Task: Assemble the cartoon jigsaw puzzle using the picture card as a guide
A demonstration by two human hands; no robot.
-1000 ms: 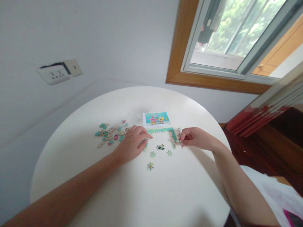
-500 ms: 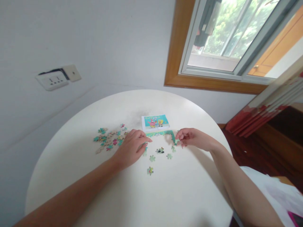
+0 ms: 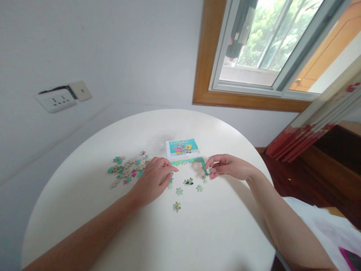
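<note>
My right hand [image 3: 226,166] pinches a pale green puzzle piece [image 3: 209,170] at the right side of a partly joined teal puzzle border [image 3: 184,162]. My left hand [image 3: 154,177] lies over the border's left end, its index finger stretched out and thumb apart, with nothing seen in it. Part of the border is hidden under that hand. Below the border, a small joined dark-and-green cluster [image 3: 188,181] lies among loose pieces, including a pale green piece [image 3: 179,191] and a yellow-and-green piece [image 3: 177,206].
Behind the border lies a picture card [image 3: 183,148] with a pink and a yellow cartoon figure. A pile of mixed puzzle pieces [image 3: 124,171] spreads left of my left hand. The round white table [image 3: 180,237] meets the wall near a wood-framed window [image 3: 254,98].
My right hand has turned slightly, and the pale green piece between its fingers shows more clearly beside the border. My left hand stays in nearly the same place. The whole view has shifted a little.
</note>
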